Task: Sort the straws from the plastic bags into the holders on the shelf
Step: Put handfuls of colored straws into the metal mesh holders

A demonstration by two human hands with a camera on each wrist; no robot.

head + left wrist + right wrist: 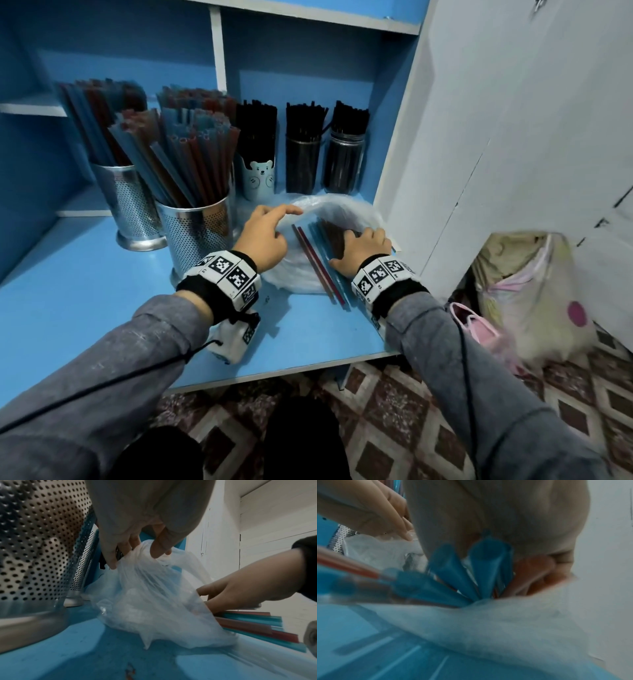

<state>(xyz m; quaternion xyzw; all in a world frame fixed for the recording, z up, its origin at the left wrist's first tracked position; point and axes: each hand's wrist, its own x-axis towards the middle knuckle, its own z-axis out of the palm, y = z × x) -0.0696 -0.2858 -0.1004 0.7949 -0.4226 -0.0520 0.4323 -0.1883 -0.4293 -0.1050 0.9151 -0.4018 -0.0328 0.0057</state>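
Straws, long thin plastic ones in red and blue (320,263), lie half inside a thin clear plastic bag (301,274) on the flat blue shelf board (85,281). Their near ends poke out of the bag toward you and lie flat on the board.

The bag sits close to the white side wall (479,154) on the right, so there is little room on that side. On the left, a shiny metal cup with little holes (198,236) stands just beside the bag, full of red and blue straws. A second metal cup with holes (132,209) stands behind it. At the back stand a light blue bear cup (258,178) and two dark jars (323,164), all holding black straws. The front of the board near its edge has open room.

Your left hand (137,520) hangs over the bag and pinches its top rim between thumb and fingertips, lifting it a little. Your right hand (359,248) reaches into the bag's mouth with its fingers curled around a bunch of the straws.
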